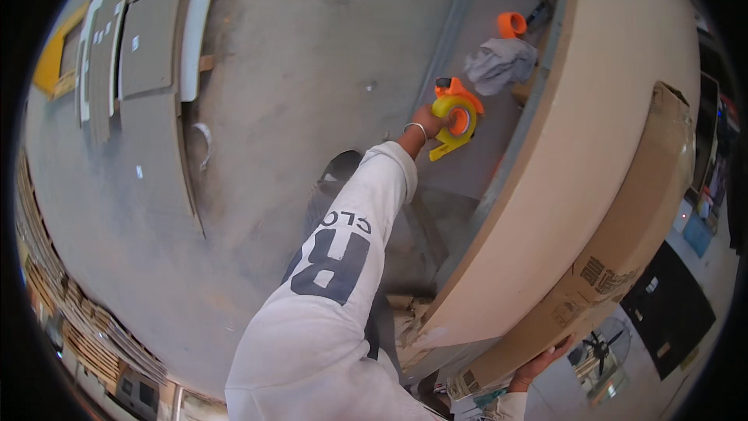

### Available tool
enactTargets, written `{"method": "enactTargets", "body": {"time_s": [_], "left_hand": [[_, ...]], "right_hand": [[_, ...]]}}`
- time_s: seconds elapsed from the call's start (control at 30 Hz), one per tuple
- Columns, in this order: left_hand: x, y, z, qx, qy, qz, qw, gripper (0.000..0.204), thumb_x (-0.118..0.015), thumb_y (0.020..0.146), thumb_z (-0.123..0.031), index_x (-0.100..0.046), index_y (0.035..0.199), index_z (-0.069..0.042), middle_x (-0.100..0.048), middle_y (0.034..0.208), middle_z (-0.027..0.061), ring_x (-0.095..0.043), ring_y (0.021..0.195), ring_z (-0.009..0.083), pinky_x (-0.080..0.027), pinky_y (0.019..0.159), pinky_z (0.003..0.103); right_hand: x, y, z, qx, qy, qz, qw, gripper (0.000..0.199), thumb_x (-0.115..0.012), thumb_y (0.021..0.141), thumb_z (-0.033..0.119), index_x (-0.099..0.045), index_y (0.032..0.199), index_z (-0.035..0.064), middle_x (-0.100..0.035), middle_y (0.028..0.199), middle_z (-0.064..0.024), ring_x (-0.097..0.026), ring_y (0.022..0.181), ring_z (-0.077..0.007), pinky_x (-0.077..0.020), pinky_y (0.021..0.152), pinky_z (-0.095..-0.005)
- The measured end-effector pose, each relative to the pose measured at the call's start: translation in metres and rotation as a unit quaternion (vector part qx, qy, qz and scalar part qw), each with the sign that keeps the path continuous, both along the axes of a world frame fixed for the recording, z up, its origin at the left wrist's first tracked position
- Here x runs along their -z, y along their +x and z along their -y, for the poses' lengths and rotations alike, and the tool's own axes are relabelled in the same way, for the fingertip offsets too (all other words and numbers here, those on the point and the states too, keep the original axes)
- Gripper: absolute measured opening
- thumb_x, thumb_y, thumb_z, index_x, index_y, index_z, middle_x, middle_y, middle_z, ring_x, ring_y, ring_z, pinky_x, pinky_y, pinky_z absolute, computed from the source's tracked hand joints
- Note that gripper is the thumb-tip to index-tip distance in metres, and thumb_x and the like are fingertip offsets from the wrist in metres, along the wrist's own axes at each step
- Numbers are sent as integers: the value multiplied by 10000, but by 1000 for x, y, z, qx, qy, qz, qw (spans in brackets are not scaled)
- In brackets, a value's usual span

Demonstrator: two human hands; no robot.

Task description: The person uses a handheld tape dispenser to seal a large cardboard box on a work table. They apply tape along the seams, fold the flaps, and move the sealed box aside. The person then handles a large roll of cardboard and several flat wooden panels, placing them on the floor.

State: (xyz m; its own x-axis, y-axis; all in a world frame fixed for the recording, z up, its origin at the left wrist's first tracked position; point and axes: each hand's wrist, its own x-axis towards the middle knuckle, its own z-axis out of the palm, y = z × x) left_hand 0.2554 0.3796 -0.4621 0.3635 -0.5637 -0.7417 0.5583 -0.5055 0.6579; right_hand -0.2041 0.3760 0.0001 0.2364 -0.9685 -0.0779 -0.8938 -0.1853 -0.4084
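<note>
your left hand [430,119], gripping the tape dispenser [460,121], has open room to the left, over the concrete floor [304,70], until the brown sheets [152,51]. farther up from it, the crumpled grey cloth [501,64] and the orange tape roll [505,26] obstruct the grey ledge [467,170]. on its right you meet the edge of the pale tabletop [569,164]. the long carton [596,261] on that tabletop walls off your right hand [538,365], which touches its outer side.

Shows an orange-and-yellow tape dispenser [465,121], ring-shaped around an orange core, held in the left grip [428,120] beside the counter [576,148]; also shows a long brown cardboard box [615,234], dark-printed, lying along the counter's right edge, touching the right grip [536,365].
</note>
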Motion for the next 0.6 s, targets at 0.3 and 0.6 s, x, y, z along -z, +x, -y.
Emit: {"method": "enactTargets", "body": {"time_s": [0.3,0.6], "left_hand": [[22,-14,58,-43,42,31,998,406,-778,848,-258,-685,1125,24,-742,1015,169,-733,859,294,-572,735,396],[-57,10,-126,-204,36,9,978,260,-602,980,-183,-647,1157,3,-714,1045,173,-714,800,281,-586,639,389]], "right_hand": [[-2,9,-7,-7,-26,5,1000,700,-388,1051,456,-266,1541,-28,-235,1619,-209,-228,1499,-352,-171,1225,-481],[-11,-2,-4,-47,-114,-69,990,586,-555,947,229,-430,1483,29,-345,1562,-245,-302,1449,-440,-195,1209,-530]]}}
